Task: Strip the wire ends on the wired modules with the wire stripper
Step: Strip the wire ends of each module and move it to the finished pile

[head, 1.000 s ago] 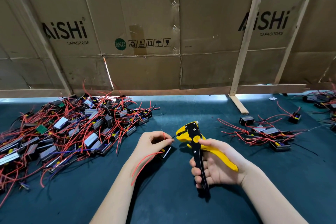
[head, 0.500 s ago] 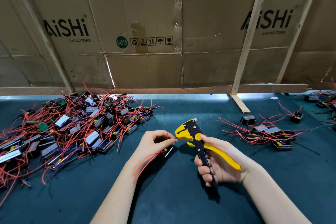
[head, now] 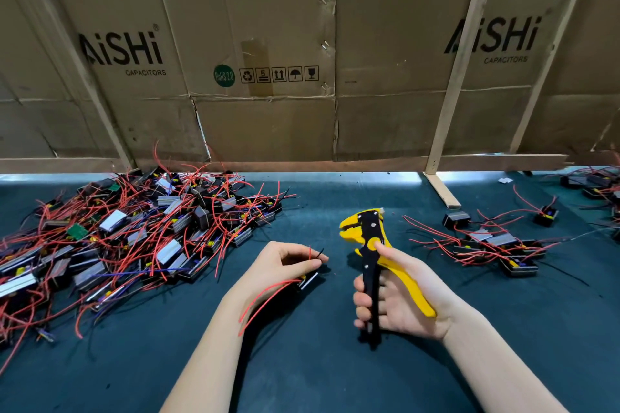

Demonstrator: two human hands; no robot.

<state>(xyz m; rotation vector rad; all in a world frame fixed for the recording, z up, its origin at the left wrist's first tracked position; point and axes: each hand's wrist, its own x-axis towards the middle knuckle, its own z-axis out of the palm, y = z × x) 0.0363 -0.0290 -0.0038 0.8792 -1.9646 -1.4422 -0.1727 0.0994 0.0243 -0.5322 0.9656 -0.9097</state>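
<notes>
My right hand (head: 396, 302) grips the handles of a yellow and black wire stripper (head: 372, 245), held upright with its jaws pointing left. My left hand (head: 278, 265) pinches the short ends of a red wire and a black wire (head: 315, 253) between thumb and fingers. Those wire ends sit a short gap to the left of the stripper's jaws, not touching them. A small black wired module (head: 308, 280) lies partly hidden under my left hand, and its red wires (head: 268, 298) loop down over my left wrist.
A big heap of wired modules (head: 134, 235) with red wires covers the left of the dark green table (head: 302, 362). A smaller group of modules (head: 496, 245) lies at the right. A cardboard wall (head: 268, 77) on wooden battens closes the back.
My left hand has drawn the wire ends back to the left, away from the stripper's jaws. My right hand has tilted the stripper a little more upright.
</notes>
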